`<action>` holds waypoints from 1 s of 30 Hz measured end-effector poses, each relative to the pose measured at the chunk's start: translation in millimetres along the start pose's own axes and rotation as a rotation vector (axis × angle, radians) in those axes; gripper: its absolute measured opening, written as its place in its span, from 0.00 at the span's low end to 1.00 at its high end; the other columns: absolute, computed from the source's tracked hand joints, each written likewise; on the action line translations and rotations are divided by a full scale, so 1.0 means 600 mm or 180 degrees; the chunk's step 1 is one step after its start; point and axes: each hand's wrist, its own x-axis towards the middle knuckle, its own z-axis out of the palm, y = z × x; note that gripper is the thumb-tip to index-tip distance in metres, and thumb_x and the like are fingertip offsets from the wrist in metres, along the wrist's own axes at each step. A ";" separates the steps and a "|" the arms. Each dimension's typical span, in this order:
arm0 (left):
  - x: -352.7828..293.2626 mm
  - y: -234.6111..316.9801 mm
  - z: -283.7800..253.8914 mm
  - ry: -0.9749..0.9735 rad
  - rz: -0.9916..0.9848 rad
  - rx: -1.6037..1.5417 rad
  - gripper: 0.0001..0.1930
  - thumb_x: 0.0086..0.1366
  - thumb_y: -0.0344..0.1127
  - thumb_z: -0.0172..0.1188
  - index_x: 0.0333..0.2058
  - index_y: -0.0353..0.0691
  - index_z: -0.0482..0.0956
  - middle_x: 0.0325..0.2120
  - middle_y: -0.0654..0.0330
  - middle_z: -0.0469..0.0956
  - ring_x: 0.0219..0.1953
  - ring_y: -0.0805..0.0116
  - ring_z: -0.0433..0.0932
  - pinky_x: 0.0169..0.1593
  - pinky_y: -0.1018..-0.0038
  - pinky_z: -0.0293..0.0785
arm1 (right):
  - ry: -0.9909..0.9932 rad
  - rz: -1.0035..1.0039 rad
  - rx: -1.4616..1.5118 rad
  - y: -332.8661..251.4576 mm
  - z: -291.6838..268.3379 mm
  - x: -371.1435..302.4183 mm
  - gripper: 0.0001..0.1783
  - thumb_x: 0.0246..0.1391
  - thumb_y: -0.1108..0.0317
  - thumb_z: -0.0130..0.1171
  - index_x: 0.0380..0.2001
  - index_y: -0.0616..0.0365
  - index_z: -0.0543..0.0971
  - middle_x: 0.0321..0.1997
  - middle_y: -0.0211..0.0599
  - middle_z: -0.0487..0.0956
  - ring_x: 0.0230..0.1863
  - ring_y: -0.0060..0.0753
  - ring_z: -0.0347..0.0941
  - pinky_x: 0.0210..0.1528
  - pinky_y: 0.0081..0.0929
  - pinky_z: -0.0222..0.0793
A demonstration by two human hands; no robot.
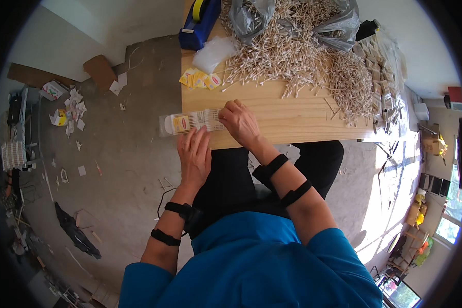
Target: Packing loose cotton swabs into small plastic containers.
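Note:
A flat clear plastic bag of cotton swabs with a yellow card inside lies across the table's near left edge, its left end sticking out past the side. My left hand rests its outstretched fingertips on the bag's near edge. At the bag's right end, my right hand is closed in a pinch; its fingertips hide the part they grip. Beyond my hands, a large heap of loose cotton swabs covers the far part of the table. Several yellow cards lie left of the heap.
The wooden table carries a blue tape dispenser, clear plastic bags and a grey plastic bag. Stacked bundles line its right side. Scraps of paper and a cardboard piece litter the floor at left.

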 end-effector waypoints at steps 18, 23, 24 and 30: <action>-0.025 0.001 0.011 -0.0162 0.0249 -0.0095 0.19 0.62 0.29 0.56 0.52 0.39 0.74 0.59 0.61 0.67 0.66 0.61 0.60 0.69 0.52 0.45 | -0.0563 -0.0127 -0.0355 0.025 0.018 0.010 0.02 0.47 0.73 0.55 0.24 0.59 0.74 0.29 0.42 0.73 0.39 0.47 0.73 0.41 0.39 0.71; -0.026 0.004 0.009 -0.0116 0.0257 -0.0085 0.18 0.61 0.28 0.56 0.51 0.39 0.75 0.59 0.61 0.68 0.66 0.61 0.60 0.70 0.52 0.45 | -0.0282 -0.0153 -0.0290 0.007 -0.005 0.009 0.03 0.48 0.72 0.56 0.25 0.59 0.73 0.28 0.40 0.72 0.39 0.45 0.73 0.39 0.39 0.71; -0.026 0.004 0.008 -0.0116 0.0254 -0.0085 0.18 0.61 0.28 0.57 0.51 0.39 0.75 0.58 0.62 0.69 0.66 0.61 0.61 0.70 0.52 0.45 | -0.0237 -0.0034 -0.0213 0.001 -0.009 0.009 0.03 0.48 0.72 0.57 0.26 0.58 0.73 0.29 0.39 0.72 0.39 0.45 0.73 0.39 0.39 0.71; -0.015 0.014 0.011 -0.0040 0.0324 -0.0103 0.18 0.60 0.27 0.58 0.51 0.40 0.75 0.57 0.63 0.69 0.64 0.62 0.62 0.69 0.52 0.46 | -0.0160 0.0115 -0.0026 -0.002 -0.016 0.000 0.02 0.51 0.72 0.57 0.29 0.56 0.74 0.32 0.37 0.74 0.40 0.43 0.73 0.39 0.39 0.71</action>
